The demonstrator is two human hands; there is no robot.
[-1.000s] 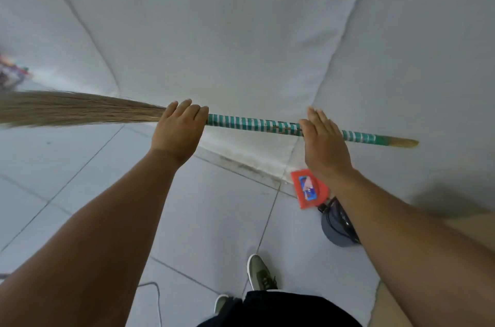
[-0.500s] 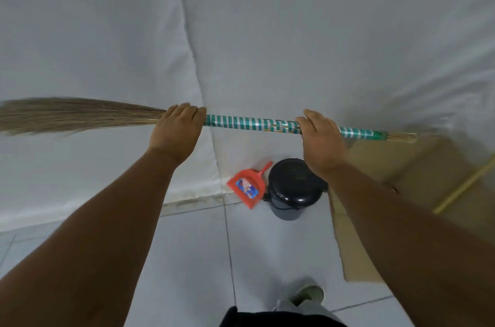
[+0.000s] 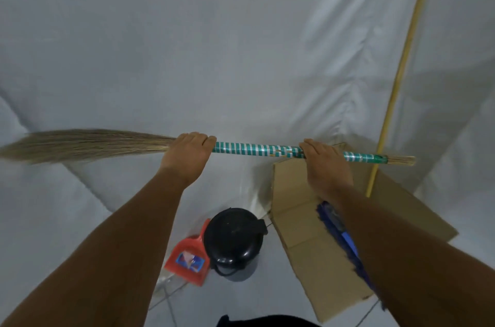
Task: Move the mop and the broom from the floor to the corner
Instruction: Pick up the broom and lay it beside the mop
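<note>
While both hands grip it, the broom [image 3: 257, 149] sits level across mid-frame, bristles left. Left hand [image 3: 188, 154] clamped where bristles meet handle; right hand [image 3: 325, 163] clamped further right on the striped handle. Mop [image 3: 395, 83] leans at right, blue head on the cardboard [image 3: 302, 222]. Black bin [image 3: 233, 239] and red dustpan [image 3: 187, 257] lower centre.

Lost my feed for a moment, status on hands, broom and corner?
Left hand and right hand both closed on broom, held level. Mop already on cardboard in corner. Black bin and red dustpan below.
</note>
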